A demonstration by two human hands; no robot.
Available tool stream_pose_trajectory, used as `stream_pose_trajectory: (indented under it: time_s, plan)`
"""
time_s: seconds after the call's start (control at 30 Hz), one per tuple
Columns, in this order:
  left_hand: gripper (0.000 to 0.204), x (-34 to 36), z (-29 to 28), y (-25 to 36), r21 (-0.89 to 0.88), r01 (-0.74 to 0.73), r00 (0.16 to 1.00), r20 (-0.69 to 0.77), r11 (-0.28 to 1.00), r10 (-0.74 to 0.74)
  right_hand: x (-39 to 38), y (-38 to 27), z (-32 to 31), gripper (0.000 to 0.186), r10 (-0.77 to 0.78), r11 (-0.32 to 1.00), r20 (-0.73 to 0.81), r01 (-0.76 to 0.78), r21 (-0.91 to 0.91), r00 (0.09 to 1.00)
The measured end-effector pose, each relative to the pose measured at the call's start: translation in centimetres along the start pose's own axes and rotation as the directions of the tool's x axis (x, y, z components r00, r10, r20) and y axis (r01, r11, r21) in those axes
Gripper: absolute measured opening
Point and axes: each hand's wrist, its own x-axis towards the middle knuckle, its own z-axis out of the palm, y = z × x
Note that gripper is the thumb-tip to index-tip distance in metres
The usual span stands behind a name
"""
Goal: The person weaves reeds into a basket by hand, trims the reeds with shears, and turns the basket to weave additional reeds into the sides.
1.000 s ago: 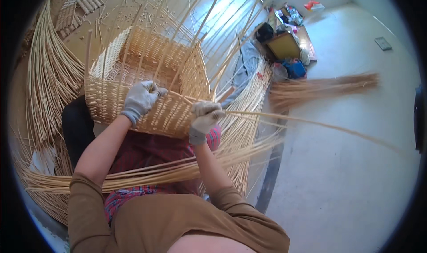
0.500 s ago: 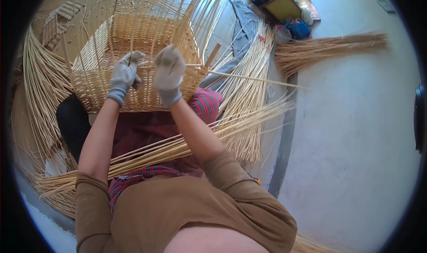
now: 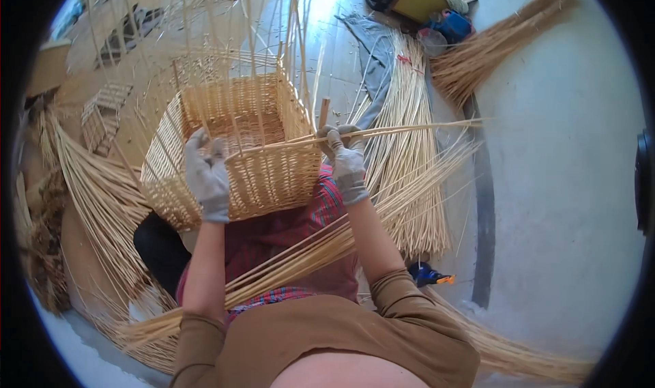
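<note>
A square woven wicker basket (image 3: 266,183) rests over my lap, with tall upright stakes rising from its walls. My left hand (image 3: 207,173), in a pale grey glove, grips the near rim at its left part, fingertips curled on the weave. My right hand (image 3: 344,157), gloved the same way, is closed on long pale strands (image 3: 409,127) at the basket's near right corner; they stick out far to the right. A loose bundle of canes (image 3: 286,258) lies across my lap below the basket, over a red plaid cloth (image 3: 267,234).
Pale cane bundles lie at the left (image 3: 95,204) and right (image 3: 409,210). A brown bundle (image 3: 498,47) is at the upper right, near a yellow box (image 3: 416,2) and blue container (image 3: 450,26). Blue-and-orange object (image 3: 426,273) sits right of my elbow.
My right hand has moved from over the front rim out to the right corner along the strands. The view has shifted, so the basket and left hand appear lower and rightward than half a second ago.
</note>
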Motion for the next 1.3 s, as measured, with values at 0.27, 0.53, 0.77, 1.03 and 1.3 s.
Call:
stream_pose_trajectory:
  time_s: [0.27,0.53,0.77,1.03,1.3]
  plan:
    - [0.03,0.5,5.9,-1.1,0.205,0.055,0.861,0.486,0.977,-0.15,6.4,-1.6,4.2,0.02,-0.258,0.835,0.553,0.471,-0.285,0.792]
    - [0.048,-0.4,6.5,-0.9,0.334,0.083,0.929,0.316,0.939,-0.195,11.6,0.7,18.0,0.055,-0.219,0.919,0.554,0.361,-0.16,0.803]
    - [0.037,0.4,5.9,0.0,0.214,0.245,0.864,0.393,0.946,-0.313,8.2,1.9,2.6,0.01,-0.696,0.623,0.077,0.653,-0.43,0.714]
    - [0.039,1.1,8.2,1.5,-0.051,0.474,0.798,0.446,0.879,-0.404,4.4,-1.3,-0.1,0.035,-0.025,0.967,-0.174,0.068,0.244,0.984]
    - [0.043,0.8,6.7,-1.6,0.129,0.261,0.908,0.303,0.957,-0.289,0.0,-0.9,-3.0,0.025,-0.179,0.775,0.271,0.305,-0.554,0.946]
